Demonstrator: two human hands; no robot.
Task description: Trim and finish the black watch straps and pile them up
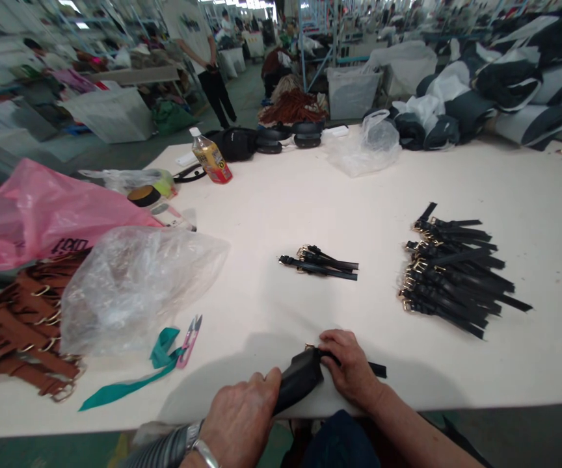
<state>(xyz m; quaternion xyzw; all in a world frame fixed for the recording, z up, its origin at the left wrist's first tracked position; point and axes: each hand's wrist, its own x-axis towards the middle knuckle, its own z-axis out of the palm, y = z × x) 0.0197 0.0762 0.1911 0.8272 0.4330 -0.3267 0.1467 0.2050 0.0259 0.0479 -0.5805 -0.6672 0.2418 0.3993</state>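
At the table's near edge my left hand (242, 416) grips a black leather piece (298, 380), rolled or folded. My right hand (348, 365) pinches the other end of that piece, where a thin black strap (377, 370) and a bit of gold buckle stick out. Beyond my hands a small bundle of black straps with gold buckles (321, 262) lies mid-table. A larger heap of the same black buckled straps (451, 272) sits to the right.
Brown buckled straps (20, 331) lie at the left under a clear plastic bag (134, 286), by a pink bag (41, 214). Pink thread snips (190, 339) on a teal ribbon (129, 380) lie near. A drink bottle (210, 157) stands farther back. A person stands beyond the white table (310, 195).
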